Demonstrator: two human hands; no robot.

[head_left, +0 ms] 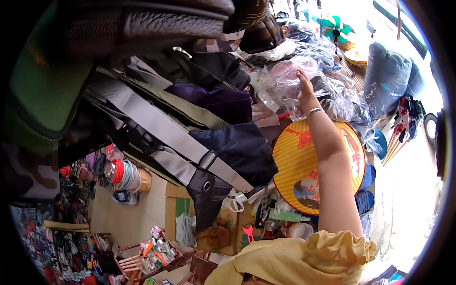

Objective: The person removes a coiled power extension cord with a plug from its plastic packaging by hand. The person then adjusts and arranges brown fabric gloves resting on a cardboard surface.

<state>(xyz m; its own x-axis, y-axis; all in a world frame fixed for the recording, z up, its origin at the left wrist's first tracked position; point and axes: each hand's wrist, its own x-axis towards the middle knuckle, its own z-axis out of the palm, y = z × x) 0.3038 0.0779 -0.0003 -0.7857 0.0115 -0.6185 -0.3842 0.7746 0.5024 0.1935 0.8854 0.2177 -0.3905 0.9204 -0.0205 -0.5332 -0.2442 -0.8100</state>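
Note:
My right hand [306, 89] reaches out from a yellow sleeve [304, 256], with a bracelet [314, 111] on the wrist. Its fingers look stretched out, beside a pink item in clear plastic wrap [287, 76]. Whether the fingertips touch the wrap I cannot tell. Under the forearm lies a round yellow panel [292, 156] with a red rim and red printed characters, partly covered by the arm. Nearest on the left hang dark bags with a wide grey strap [142, 121] and a navy pouch [237, 152]. My left hand is out of view.
A green bag [42, 95] and a dark textured bag [175, 23] hang close overhead. A basket of small packaged goods [152, 259] stands below. Blue slippers [365, 202], a large grey-blue bundle [387, 71] and a yellow bowl [356, 58] are on the right.

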